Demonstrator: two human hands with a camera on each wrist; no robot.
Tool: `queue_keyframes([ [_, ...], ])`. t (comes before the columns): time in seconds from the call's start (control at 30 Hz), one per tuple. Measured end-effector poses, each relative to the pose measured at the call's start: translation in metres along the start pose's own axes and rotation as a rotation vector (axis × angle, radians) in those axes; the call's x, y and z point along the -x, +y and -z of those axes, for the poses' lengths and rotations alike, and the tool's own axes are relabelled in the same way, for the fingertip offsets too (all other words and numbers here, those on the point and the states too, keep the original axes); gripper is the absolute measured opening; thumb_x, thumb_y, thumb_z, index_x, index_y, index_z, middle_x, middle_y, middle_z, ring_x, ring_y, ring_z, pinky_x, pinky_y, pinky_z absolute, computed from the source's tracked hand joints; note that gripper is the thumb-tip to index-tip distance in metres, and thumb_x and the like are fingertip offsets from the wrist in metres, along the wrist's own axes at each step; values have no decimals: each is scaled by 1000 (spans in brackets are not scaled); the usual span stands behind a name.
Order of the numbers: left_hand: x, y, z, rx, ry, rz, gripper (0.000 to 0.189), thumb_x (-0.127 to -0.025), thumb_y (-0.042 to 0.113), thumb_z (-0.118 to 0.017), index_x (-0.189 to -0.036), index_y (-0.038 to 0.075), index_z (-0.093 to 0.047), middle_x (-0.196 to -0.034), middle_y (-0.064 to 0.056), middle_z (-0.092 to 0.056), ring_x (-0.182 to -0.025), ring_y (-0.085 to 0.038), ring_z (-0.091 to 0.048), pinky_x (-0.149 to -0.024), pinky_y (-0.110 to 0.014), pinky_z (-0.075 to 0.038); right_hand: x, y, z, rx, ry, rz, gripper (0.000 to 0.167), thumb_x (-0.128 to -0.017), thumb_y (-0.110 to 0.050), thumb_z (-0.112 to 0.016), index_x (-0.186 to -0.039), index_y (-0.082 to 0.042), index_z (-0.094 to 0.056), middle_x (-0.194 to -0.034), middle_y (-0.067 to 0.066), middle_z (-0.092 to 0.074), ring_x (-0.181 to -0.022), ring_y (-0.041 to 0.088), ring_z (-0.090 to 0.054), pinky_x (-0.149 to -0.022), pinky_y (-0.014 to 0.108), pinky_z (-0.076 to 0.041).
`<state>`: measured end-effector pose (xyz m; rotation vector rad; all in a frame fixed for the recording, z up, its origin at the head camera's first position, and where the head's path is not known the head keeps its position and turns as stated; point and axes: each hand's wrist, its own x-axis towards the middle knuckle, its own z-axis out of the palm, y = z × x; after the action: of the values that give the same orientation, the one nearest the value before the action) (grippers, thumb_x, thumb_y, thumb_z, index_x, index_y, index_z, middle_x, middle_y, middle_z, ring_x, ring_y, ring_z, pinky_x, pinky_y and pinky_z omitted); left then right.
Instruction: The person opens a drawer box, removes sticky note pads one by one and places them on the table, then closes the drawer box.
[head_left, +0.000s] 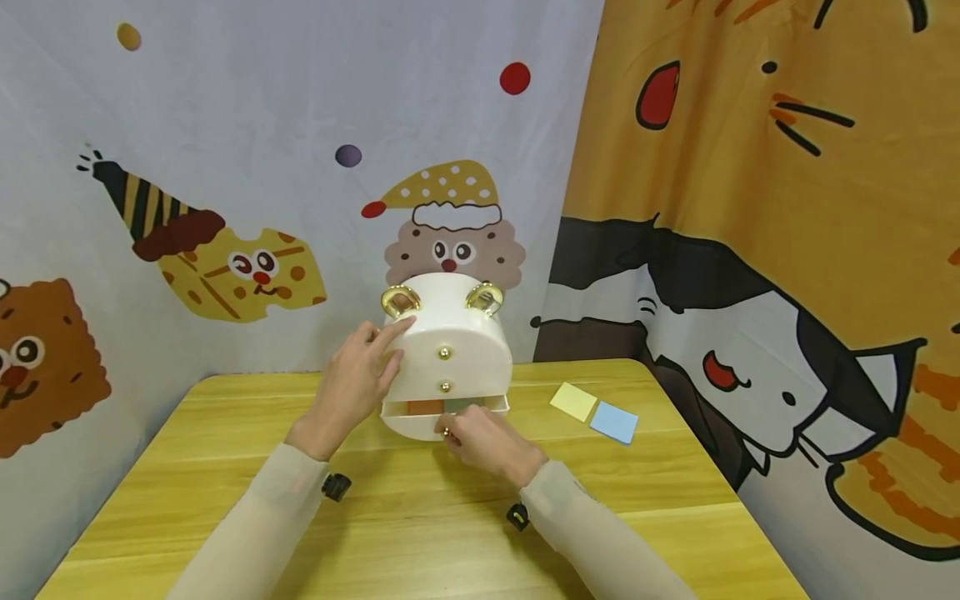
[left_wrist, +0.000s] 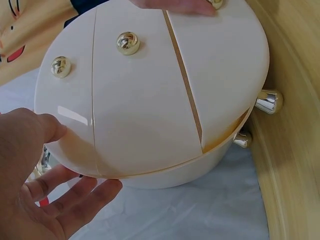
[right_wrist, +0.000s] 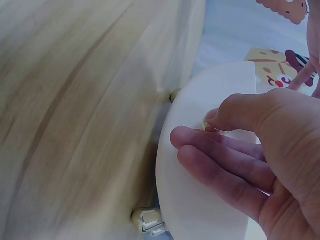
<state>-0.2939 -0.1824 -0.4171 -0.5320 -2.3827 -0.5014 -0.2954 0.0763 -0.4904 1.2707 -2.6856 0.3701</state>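
A white rounded drawer box (head_left: 450,321) with gold ears stands at the back of the table. Its bottom drawer (head_left: 411,426) is partly pulled out, with an orange piece (head_left: 425,407) and a green piece (head_left: 463,404) showing inside. My right hand (head_left: 487,442) pinches that drawer's gold knob (right_wrist: 206,124) between thumb and fingers. My left hand (head_left: 358,379) rests against the box's upper left edge, thumb on the front and the nearly straight fingers (left_wrist: 82,200) along the curved side. Two upper gold knobs (left_wrist: 128,43) are untouched.
A yellow sticky-note pad (head_left: 573,402) and a blue one (head_left: 614,422) lie on the wooden table (head_left: 420,517), right of the box. Printed cartoon curtains (head_left: 262,100) hang close behind the table and on its right. Small gold feet (left_wrist: 270,101) hold up the box.
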Motion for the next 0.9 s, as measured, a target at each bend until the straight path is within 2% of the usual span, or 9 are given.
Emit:
queue_keyframes([
  [0.23, 0, -1, -1, 1, 0, 5, 56, -115, 18, -76, -169, 26, -63, -107, -15, -61, -82, -28, -56, -68, -43, -55, 5, -6, 3, 45, -2, 33, 24, -104, -2, -83, -124, -13, -88, -101, -1, -89, -66, -5, -51, -57, 7, -39],
  [0.5, 0, -2, -1, -1, 11, -6, 57, -115, 18, -77, -169, 26, -62, -106, -15, -62, -81, -28, -56, -68, -43, -54, 10, -11, 6, 52, -20, 46, 25, -103, -1, -84, -124, -13, -88, -109, -1, -90, -76, -4, -61, -66, 6, -46],
  [0.7, 1, -2, -2, 3, 9, -4, 58, -114, 17, -78, -169, 26, -63, -106, -16, -62, -81, -28, -56, -69, -44, -54, 15, -14, 4, 50, -22, 61, 22, -105, -1, -81, -122, -13, -87, -107, -2, -88, -74, -4, -57, -64, 7, -44],
  [0.9, 1, -1, -1, 10, 9, -3, 58, -114, 16, -78, -169, 25, -62, -106, -17, -62, -81, -28, -56, -69, -45, -54, 19, -17, 4, 61, -10, 64, 22, -102, 0, -82, -119, -14, -86, -101, -3, -86, -72, -3, -55, -62, 8, -43],
])
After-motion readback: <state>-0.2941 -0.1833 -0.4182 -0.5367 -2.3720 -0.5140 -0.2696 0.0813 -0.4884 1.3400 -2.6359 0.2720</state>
